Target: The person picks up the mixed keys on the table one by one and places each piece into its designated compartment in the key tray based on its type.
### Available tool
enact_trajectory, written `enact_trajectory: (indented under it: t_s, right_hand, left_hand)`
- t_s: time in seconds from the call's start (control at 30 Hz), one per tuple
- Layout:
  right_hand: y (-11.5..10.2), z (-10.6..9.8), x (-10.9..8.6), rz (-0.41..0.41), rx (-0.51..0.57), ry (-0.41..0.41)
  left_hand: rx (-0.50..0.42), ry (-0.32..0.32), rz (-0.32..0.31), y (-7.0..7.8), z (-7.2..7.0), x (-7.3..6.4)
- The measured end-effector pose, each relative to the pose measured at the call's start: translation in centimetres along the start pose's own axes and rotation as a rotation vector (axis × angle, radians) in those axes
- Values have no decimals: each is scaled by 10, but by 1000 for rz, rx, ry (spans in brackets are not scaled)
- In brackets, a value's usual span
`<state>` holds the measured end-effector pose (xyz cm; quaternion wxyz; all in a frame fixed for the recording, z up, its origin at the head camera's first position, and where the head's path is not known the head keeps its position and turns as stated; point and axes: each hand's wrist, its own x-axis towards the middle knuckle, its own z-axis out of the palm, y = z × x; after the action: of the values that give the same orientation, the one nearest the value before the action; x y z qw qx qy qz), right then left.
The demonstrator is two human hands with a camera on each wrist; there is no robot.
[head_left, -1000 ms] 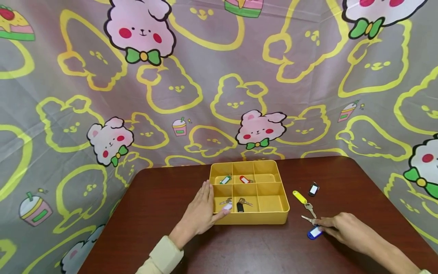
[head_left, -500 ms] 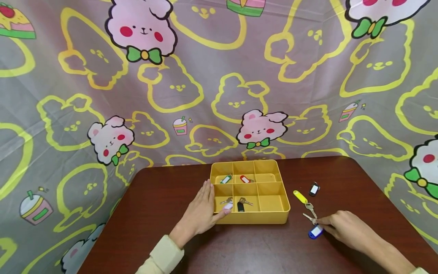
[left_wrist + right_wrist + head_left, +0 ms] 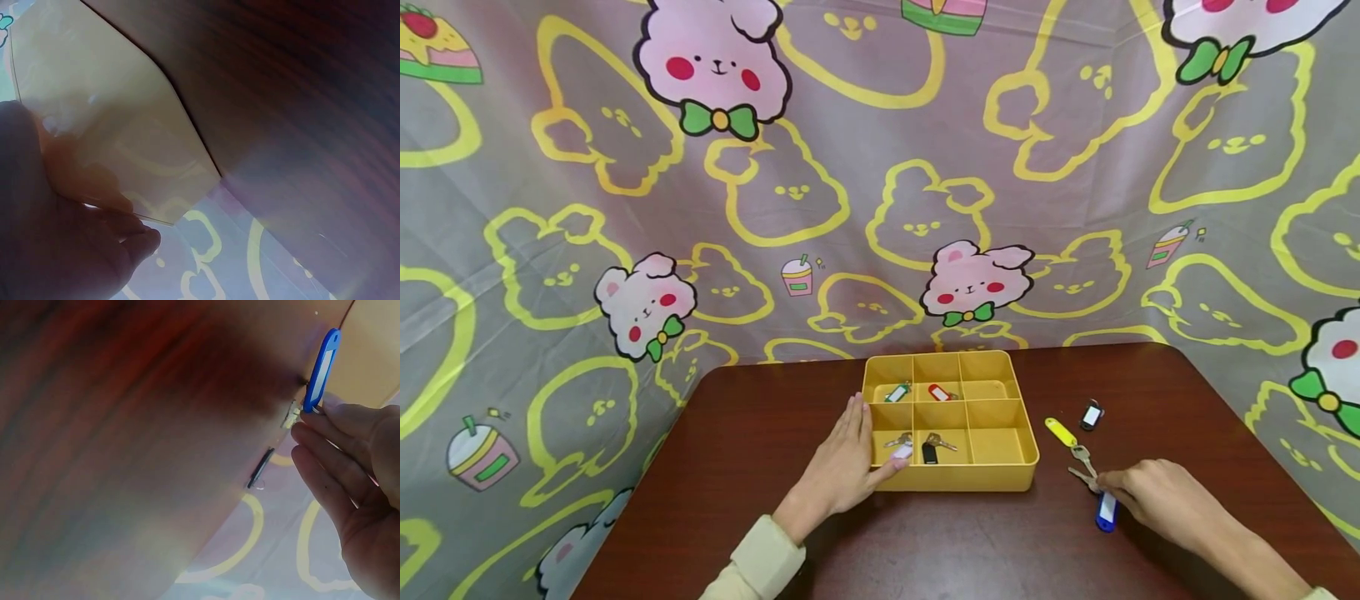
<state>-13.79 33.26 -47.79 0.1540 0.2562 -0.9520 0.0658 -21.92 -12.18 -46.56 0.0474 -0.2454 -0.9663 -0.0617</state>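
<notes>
My left hand (image 3: 835, 467) rests against the left side of a yellow six-compartment box (image 3: 955, 478), fingers straight along the wall and thumb at the front rim. In the left wrist view, the box wall (image 3: 119, 112) fills the area beside the fingers. Right of the box, my right hand (image 3: 1157, 502) pinches the ring end of a key with a blue tag (image 3: 1107, 512) between thumb and index finger. The tag (image 3: 322, 370) stands tilted up in the right wrist view. Its key (image 3: 1081, 478) points left, beside the key of a yellow tag (image 3: 1060, 432).
A black-framed tag (image 3: 1092, 415) lies behind the yellow one. Inside the box are keys with a green tag (image 3: 897, 392), a red tag (image 3: 939, 392), a white tag (image 3: 902, 451) and a black tag (image 3: 930, 452). A patterned curtain (image 3: 850, 217) stands behind the table (image 3: 752, 425).
The blue tag has swung round at my right fingertips, from pointing left and forward to pointing toward the table's near side. My left hand stays at the box.
</notes>
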Motion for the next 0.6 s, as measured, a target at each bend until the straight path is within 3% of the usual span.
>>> enact_trajectory:
  t_s: [0.27, 0.6]
  right_hand:
    - [0, -3, 3, -51, -88, 159]
    - [-2, -9, 11, -41, -63, 285]
  left_hand:
    - [-5, 2, 0, 2, -2, -1]
    - [-13, -19, -12, 1, -1, 0]
